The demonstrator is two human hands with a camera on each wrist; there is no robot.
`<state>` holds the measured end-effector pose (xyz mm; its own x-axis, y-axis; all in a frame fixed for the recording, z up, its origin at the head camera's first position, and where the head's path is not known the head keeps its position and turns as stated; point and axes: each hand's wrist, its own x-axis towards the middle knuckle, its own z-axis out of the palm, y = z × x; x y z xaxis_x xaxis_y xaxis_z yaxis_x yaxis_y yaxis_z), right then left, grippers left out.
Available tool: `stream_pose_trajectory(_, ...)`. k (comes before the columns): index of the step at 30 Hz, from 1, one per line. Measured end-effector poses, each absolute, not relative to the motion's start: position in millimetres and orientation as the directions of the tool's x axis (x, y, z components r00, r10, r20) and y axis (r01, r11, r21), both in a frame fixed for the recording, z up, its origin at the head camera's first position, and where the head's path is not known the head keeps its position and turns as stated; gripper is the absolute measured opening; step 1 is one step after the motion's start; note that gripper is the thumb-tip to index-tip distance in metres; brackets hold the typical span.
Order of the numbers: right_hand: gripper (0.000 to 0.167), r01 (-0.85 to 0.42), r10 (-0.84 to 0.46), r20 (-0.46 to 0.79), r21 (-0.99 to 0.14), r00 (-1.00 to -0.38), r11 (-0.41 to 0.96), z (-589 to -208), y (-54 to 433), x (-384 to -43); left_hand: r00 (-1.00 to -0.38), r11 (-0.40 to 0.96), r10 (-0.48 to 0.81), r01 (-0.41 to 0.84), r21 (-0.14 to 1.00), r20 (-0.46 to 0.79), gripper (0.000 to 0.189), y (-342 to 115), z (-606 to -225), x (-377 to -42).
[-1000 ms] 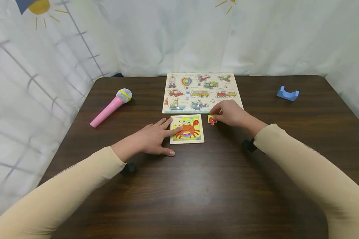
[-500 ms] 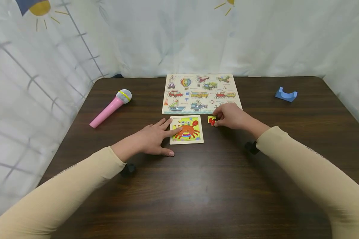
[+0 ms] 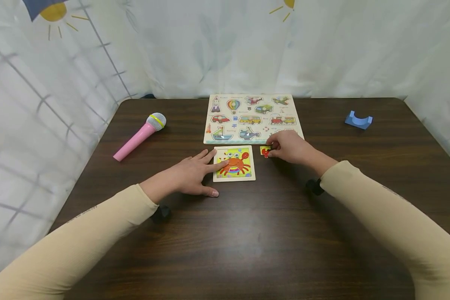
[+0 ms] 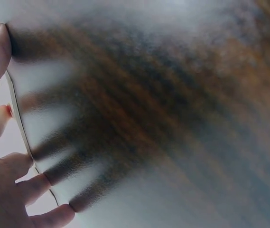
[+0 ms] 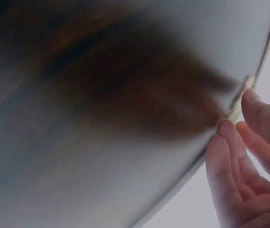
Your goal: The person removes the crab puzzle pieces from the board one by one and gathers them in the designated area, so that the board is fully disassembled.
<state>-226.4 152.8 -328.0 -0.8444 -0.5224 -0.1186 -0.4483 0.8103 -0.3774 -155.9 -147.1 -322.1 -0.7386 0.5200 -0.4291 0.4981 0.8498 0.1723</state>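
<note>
A small wooden crab jigsaw puzzle (image 3: 240,168) lies in its pale frame (image 3: 234,180) on the dark table. My left hand (image 3: 191,175) rests over its left side with spread, straight fingers, the index finger on the crab. Bare pale wood shows in the frame's upper left corner. Just right of the frame, my right hand (image 3: 290,146) pinches a yellow and red jigsaw piece (image 3: 264,151) by its right edge, close over the table. In the right wrist view the piece (image 5: 237,107) appears edge-on between thumb and fingers. The left wrist view shows the left fingers (image 4: 32,190) near the tabletop.
Behind the crab puzzle lies a larger vehicle puzzle board (image 3: 251,119), its front right corner partly behind my right hand. A pink toy microphone (image 3: 140,136) lies at the left. A blue arch-shaped block (image 3: 358,121) sits at the back right, and a white curtain (image 3: 247,50) hangs behind the table.
My right fingers have shifted slightly right on the jigsaw piece, and its red shape now sits differently, as if turned a little. The left hand has stayed in place.
</note>
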Motion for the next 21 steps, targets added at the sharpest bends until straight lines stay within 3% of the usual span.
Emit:
stream_pose_trajectory(10,0.060,-0.626,-0.664,-0.082,-0.267,-0.743,0.733,-329.5,124.0,-199.3,-0.737,0.854,0.515,0.487,0.184,-0.438,0.096,-147.8,-324.3,-157.6)
stream_pose_trajectory(15,0.061,-0.650,-0.673,-0.060,-0.212,-0.737,0.730,-328.8,119.7,-194.3,-0.737,0.851,0.519,0.494,0.178,-0.433,0.097,-148.2,-323.5,-156.9)
stream_pose_trajectory(21,0.057,-0.648,-0.677,-0.069,-0.234,-0.732,0.725,-327.4,117.7,-197.6,-0.738,0.851,0.519,0.493,0.181,-0.431,0.097,-147.3,-323.5,-157.1)
